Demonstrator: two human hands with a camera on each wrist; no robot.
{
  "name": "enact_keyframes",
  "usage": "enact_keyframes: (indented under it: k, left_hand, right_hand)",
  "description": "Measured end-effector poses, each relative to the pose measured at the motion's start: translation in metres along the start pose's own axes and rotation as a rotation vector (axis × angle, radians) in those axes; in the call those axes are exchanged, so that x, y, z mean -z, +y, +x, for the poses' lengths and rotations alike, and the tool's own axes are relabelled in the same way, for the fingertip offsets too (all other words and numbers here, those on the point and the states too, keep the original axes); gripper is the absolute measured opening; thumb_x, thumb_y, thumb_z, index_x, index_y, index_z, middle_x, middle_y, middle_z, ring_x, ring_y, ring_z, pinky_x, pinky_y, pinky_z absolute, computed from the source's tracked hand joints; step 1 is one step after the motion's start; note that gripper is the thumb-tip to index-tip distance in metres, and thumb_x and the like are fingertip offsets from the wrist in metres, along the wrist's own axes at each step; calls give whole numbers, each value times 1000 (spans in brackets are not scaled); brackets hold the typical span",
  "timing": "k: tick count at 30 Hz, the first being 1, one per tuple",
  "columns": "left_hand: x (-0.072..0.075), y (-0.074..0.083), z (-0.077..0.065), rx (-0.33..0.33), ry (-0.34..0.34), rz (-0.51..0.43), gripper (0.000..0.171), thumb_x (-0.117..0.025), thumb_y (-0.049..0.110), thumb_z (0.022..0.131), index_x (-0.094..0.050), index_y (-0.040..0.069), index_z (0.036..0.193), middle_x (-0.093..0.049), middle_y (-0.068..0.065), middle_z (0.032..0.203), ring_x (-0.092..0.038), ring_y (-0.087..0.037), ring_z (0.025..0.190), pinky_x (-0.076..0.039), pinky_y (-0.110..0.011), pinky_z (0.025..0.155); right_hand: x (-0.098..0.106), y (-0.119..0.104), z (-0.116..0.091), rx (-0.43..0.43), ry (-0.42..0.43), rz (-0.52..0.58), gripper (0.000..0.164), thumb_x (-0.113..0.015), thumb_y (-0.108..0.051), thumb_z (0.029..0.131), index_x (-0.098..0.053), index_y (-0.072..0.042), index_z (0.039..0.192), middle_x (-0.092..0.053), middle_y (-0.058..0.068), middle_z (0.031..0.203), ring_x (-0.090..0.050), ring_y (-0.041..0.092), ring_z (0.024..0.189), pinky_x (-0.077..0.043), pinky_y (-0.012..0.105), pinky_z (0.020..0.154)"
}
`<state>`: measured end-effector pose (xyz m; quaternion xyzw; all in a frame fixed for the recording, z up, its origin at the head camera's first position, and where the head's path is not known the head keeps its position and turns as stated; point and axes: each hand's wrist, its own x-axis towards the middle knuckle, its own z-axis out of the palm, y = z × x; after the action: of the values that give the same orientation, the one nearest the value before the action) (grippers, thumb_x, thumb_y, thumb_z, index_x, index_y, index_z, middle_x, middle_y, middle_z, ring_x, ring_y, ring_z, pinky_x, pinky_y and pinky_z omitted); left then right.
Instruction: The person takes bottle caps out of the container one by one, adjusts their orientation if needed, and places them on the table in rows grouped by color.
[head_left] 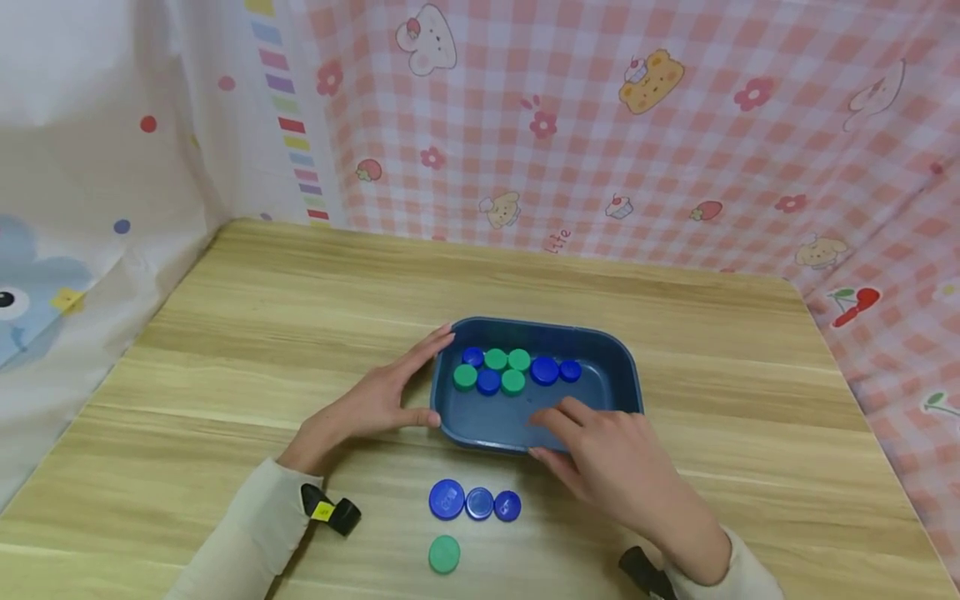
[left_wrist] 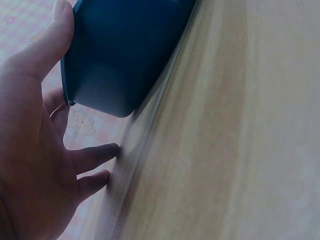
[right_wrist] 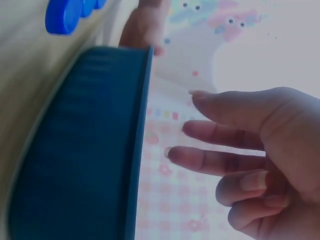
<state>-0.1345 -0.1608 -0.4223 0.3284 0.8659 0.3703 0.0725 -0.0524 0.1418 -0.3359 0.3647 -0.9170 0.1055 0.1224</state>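
Note:
A dark blue plastic tray [head_left: 536, 327] stands on the table, with several green bottle caps [head_left: 513, 382] and blue bottle caps [head_left: 544, 370] lying in its left and middle part. My left hand [head_left: 375, 400] holds the tray's left end, the thumb at the near corner and the fingers at the far one. Over the tray's near right side hovers my right hand [head_left: 611, 458]. Its thumb and first two fingers [right_wrist: 215, 131] are extended, the others curled in, with nothing between them. In front of the tray lie three blue caps [head_left: 479, 503] in a row and one green cap [head_left: 444, 554].
The wood-grain table [head_left: 712, 350] carries the tray and caps. A pink checked cloth [head_left: 570, 150] hangs behind it, and a white printed cloth [head_left: 90, 150] hangs at the left. Each wrist wears a small black camera [head_left: 345, 515].

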Motion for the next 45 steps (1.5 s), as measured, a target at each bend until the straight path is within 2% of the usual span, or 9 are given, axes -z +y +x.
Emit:
enact_keyframes:
  k: [8, 12, 19, 25, 29, 34, 38, 45]
  left_hand:
    - [0, -1, -1, 34, -1, 2, 99, -77, 41, 80, -14, 29, 154, -2, 18, 158, -21, -24, 142, -31, -56, 105]
    - [-1, -1, -1, 27, 4, 5, 99, -77, 41, 80, -14, 29, 154, -3, 17, 158, -22, -25, 142, -31, -56, 104]
    - [-1, 0, -1, 15, 9, -1, 98, -77, 41, 79, -15, 29, 154, -4, 15, 159, -23, -28, 141, -33, -58, 103]
    - [0, 0, 0, -1, 6, 0, 99, -77, 41, 80, -14, 27, 154, -4, 13, 159, -23, -28, 141, -33, -57, 103]
    - [0, 0, 0, -12, 4, -8, 99, -78, 38, 79, -15, 25, 155, -5, 12, 160, -22, -26, 142, -32, -56, 104]
    - [1, -1, 0, -12, 4, -6, 99, -78, 37, 79, -15, 25, 154, -4, 12, 160, -22, -26, 142, -32, -56, 104]
    - [1, -1, 0, -12, 8, -6, 99, -78, 37, 79, -15, 26, 154, -5, 12, 159, -22, -25, 142, -32, -56, 104]
    - [0, -2, 0, -7, 10, -8, 99, -79, 36, 79, -15, 28, 154, -5, 15, 159, -20, -22, 142, -31, -54, 105]
  right_hand:
    - [-2, 21, 4, -48, -24, -44, 29, -75, -34, 82, -69, -16, 104, -62, -4, 86, -42, 6, 49, -31, 18, 40]
    - [-7, 30, 7, -81, -45, -44, 31, -75, -35, 83, -69, -14, 105, -63, -2, 87, -40, 6, 48, -29, 19, 39]
    - [-17, 45, 12, -149, -92, -24, 34, -75, -33, 83, -69, -12, 109, -64, 2, 91, -44, 8, 51, -35, 19, 42]
    - [-25, 59, 13, -161, -97, -22, 36, -76, -31, 82, -69, -13, 112, -65, 5, 101, -56, 13, 59, -40, 22, 45]
    - [-31, 67, 13, -159, -106, -18, 34, -77, -27, 81, -69, -13, 111, -65, 5, 103, -53, 12, 57, -39, 22, 44]
    - [-36, 75, 14, -164, -111, -33, 33, -79, -22, 79, -69, -12, 109, -65, 5, 103, -56, 15, 61, -42, 25, 45]
    - [-37, 79, 17, -183, -132, -40, 35, -80, -23, 79, -69, -12, 110, -65, 6, 104, -57, 17, 64, -44, 26, 46]
    - [-42, 88, 19, -188, -183, -63, 37, -79, -26, 79, -68, -12, 111, -65, 4, 104, -56, 16, 59, -41, 27, 44]
